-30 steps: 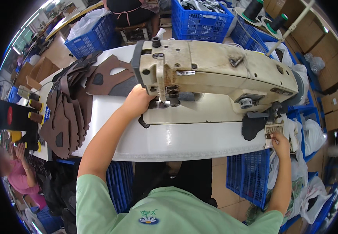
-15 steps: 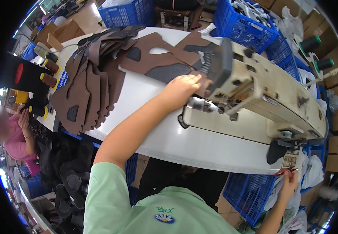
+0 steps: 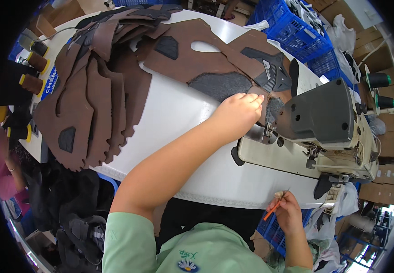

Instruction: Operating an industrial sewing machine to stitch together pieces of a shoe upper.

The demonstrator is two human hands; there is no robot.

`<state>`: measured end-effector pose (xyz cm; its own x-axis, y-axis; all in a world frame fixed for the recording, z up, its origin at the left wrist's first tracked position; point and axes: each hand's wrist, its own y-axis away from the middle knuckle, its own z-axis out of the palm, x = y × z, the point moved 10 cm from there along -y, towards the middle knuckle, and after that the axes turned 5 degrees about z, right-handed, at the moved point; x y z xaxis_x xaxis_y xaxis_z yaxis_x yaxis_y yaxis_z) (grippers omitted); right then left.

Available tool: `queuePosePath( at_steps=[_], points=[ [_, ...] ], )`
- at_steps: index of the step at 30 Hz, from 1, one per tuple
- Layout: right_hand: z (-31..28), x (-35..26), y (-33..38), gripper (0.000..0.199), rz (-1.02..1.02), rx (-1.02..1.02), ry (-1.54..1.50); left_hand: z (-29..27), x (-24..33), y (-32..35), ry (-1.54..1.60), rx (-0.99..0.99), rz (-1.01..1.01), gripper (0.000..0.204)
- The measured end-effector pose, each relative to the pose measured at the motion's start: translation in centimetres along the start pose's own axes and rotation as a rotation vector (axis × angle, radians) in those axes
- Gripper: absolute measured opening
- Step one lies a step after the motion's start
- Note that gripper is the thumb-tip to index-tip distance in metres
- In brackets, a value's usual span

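Observation:
Beside the needle area of the sewing machine [image 3: 317, 113], my left hand [image 3: 242, 113] rests at the near edge of a brown panel [image 3: 192, 38], its fingers together and closed over the material. The thumb is hidden. That panel has an oval cutout, a black moulded patch [image 3: 166, 48] and a fuzzy grey patch [image 3: 219, 85]. Over the table's front edge, my right hand [image 3: 289, 211] grips a small orange-handled tool [image 3: 270, 213]. A thin tip shows above the fingers, but its exact kind is unclear.
A stack of brown panels [image 3: 67, 109] covers the table's left side, near thread spools [image 3: 31, 84]. Blue crates [image 3: 292, 36] stand behind the white table [image 3: 169, 109]. Green thread cones [image 3: 378, 80] stand at right. A person's pink sleeve [image 3: 6, 177] shows at far left.
My right hand has come left and inward with the orange-handled tool, away from the machine's right end. My left hand stays on the brown panel by the needle. The view has shifted.

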<state>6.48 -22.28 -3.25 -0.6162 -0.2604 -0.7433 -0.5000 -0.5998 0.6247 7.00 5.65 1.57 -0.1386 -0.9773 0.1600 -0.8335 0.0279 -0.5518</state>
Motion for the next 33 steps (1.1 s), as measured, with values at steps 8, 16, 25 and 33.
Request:
queuePosePath(
  at_steps=[8,16,25,33],
  points=[
    [4.1,-0.2,-1.8,0.027,0.028,-0.133,-0.126,0.2,-0.1,-0.1,0.007,-0.050,-0.009,0.029],
    [14.6,-9.5,0.3,0.061,-0.838,-0.023,0.358,0.5,0.1,-0.1,0.044,-0.083,-0.021,0.038],
    [16.4,-13.4,1.8,0.078,-1.288,0.385,0.524,0.4,0.5,0.0,0.084,-0.085,-0.032,0.044],
    [15.4,-14.9,2.2,0.078,-1.311,0.314,0.259,0.3,0.6,0.0,0.081,-0.094,-0.030,0.046]
  ],
)
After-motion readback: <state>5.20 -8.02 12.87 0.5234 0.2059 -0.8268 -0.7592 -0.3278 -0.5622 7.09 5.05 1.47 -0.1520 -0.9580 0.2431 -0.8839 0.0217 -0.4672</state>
